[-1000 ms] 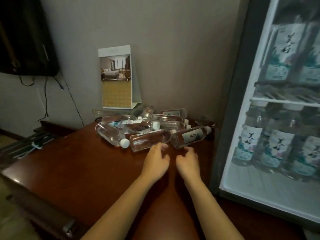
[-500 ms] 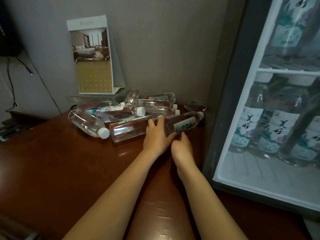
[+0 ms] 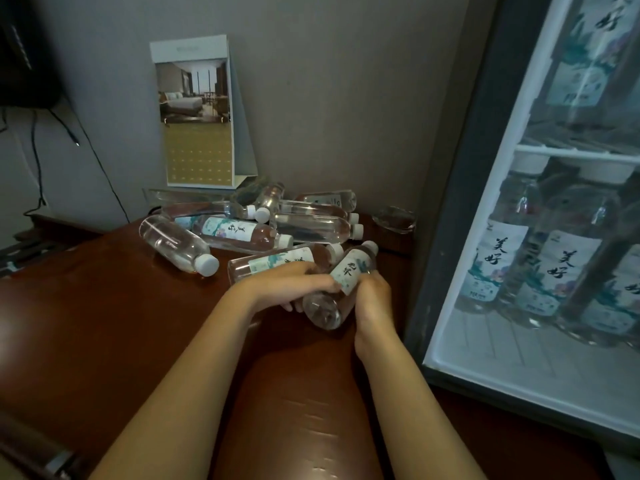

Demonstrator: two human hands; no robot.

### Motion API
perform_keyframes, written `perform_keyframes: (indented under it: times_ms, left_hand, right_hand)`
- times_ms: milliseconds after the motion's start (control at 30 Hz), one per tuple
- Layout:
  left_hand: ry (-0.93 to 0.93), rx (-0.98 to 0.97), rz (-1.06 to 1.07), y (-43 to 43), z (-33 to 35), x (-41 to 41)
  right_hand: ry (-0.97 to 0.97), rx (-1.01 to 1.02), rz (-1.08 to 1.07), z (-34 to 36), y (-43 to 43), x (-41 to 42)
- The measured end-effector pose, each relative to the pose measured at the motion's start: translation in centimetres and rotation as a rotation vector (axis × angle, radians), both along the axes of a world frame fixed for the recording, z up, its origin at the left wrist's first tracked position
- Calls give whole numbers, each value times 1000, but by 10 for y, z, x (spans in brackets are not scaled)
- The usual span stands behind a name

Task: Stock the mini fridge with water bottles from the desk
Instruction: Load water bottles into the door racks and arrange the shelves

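Low over the worktop [image 3: 104,323], my left grip [image 3: 294,287] and right grip [image 3: 374,301] both curled round one tilted water bottle [image 3: 346,277], cap pointing away. Just behind lay the bottle pile [image 3: 239,233]. The mini fridge [image 3: 457,202] stood open close at right, and a calendar [image 3: 199,116] stood against the wall.

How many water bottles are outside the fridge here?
At least 9: right-hand bottle gripped by the right hand; left-hand bottle held by the left hand; leftmost bottle; six heaped bottles behind. The heap may hide more.
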State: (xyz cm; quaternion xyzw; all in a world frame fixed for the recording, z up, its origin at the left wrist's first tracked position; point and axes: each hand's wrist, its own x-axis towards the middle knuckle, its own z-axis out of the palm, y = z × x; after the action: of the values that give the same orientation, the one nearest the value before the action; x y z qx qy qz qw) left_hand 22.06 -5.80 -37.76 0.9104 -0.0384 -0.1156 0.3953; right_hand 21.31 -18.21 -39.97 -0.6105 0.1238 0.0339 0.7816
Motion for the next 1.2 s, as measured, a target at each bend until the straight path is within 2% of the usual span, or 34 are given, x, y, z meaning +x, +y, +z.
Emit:
perform_keyframes:
  times_ms: [67,233,367,500,700,767,833,1000,1200]
  left_hand:
    - [-12,-30,19,-1,-1,-1]
    - [-187,-89,118,-17,-8,5]
    - [-91,-371,136,-14,-11,5]
    - [-93,-693,63,-12,-10,4]
    - [-145,-909,-22,-14,-7,1]
    - [-150,-932,-21,-15,-6,0]
    - [-148,-908,-32,-15,-5,-2]
    - [-203,-829,-31,-10,-3,-11]
    - [-304,-776,12,-22,-2,-38]
  right_hand:
    - [-14,-16,9,0,1,-2]
    - [-26,-70,-12,1,3,-5]
    - [-106,-44,-18,2,4,-9]
    - [-259,-7,5,11,-2,-14]
    - [-373,20,146,3,-3,-20]
    - [-425,-14,215,-1,-3,-21]
    - [-468,-136,277,-5,-2,-21]
    - [-507,-454,254,-14,3,-22]
    - [-516,-576,315,0,-10,-43]
